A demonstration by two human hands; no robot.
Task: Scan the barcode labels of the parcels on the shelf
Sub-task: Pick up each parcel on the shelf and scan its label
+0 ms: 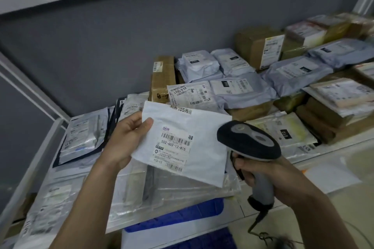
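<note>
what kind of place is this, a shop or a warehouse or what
Most likely a parcel pickup point or courier sorting room. Metal shelving is piled with labelled mailer bags and cardboard boxes, and the right hand grips a barcode scanner aimed at a white envelope held in the left hand.

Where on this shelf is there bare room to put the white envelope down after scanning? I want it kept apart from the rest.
One bare patch shows: the shelf surface at the front right, past the scanner, below the yellow "010" mailer. The centre back is stacked with grey bags and boxes; flat mailers cover the left.
</note>
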